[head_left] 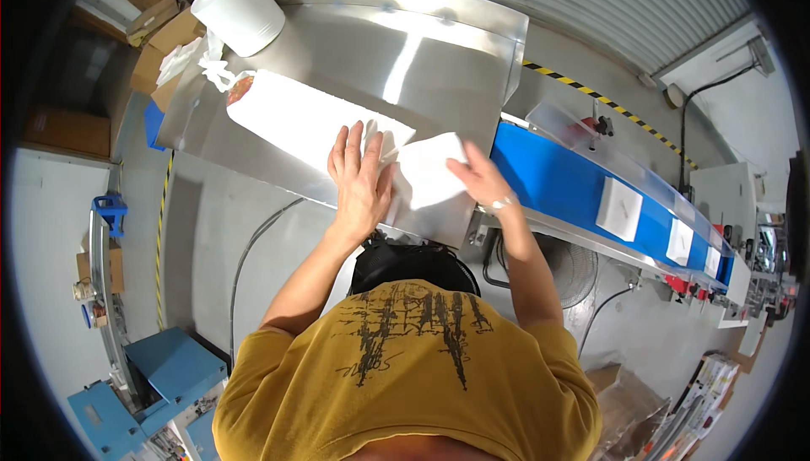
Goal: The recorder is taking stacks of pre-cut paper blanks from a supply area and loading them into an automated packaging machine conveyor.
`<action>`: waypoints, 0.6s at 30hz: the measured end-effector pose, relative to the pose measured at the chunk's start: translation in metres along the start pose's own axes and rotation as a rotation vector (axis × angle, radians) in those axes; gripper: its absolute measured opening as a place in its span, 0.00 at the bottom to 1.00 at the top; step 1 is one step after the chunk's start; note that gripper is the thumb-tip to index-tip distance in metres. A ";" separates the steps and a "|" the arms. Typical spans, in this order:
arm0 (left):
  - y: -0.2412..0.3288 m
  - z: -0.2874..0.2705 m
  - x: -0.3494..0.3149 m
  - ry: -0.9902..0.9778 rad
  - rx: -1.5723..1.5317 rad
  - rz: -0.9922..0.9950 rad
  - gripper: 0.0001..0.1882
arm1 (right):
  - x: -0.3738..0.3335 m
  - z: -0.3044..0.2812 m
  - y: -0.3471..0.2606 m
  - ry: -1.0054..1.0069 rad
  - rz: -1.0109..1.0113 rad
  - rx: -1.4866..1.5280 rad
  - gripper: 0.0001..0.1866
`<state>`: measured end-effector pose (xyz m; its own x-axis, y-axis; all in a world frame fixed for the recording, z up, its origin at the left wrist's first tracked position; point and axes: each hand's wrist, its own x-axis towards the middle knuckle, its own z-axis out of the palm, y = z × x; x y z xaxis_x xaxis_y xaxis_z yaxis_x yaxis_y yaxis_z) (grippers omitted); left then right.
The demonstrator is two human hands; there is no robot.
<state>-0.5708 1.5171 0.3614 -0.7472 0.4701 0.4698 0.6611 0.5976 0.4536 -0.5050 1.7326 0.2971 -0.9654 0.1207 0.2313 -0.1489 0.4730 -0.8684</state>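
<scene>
A long white block (291, 119), which looks like a row of stacked white sheets, lies slantwise on the steel table, with a red patterned piece (240, 90) at its far left end. My left hand (359, 176) rests on the near right end of this block, its fingers stretched out and a little apart. Just to the right is a flat white square piece (429, 172); whether it is paper or cloth I cannot tell. My right hand (483, 177) has the square's right edge between thumb and fingers. Its fingertips are slightly blurred, and some fingers are hidden.
The steel table (337, 56) has a raised back edge. A large white paper roll (240, 12) stands at its far left. On the right, a blue conveyor belt (540, 170) with a clear side guard carries several white squares (620, 208). A round fan (565, 271) is below it.
</scene>
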 end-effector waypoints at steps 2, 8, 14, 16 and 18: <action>-0.007 0.003 -0.003 0.031 0.008 -0.032 0.17 | -0.027 -0.022 0.013 0.217 0.434 0.243 0.17; -0.010 0.001 -0.004 -0.003 0.017 0.025 0.16 | -0.088 -0.110 0.072 0.595 0.743 -0.090 0.22; -0.007 -0.005 -0.002 -0.037 0.003 0.050 0.15 | -0.035 -0.078 0.006 0.293 0.066 -0.558 0.32; -0.005 -0.010 0.001 -0.083 -0.018 0.061 0.15 | 0.003 -0.034 -0.032 -0.016 0.206 -0.025 0.27; -0.004 -0.013 0.005 -0.098 -0.028 0.076 0.14 | 0.033 -0.008 -0.046 -0.231 0.110 0.166 0.28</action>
<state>-0.5759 1.5087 0.3723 -0.6972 0.5751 0.4280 0.7165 0.5404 0.4411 -0.5279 1.7220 0.3482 -0.9980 -0.0474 0.0421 -0.0550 0.3165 -0.9470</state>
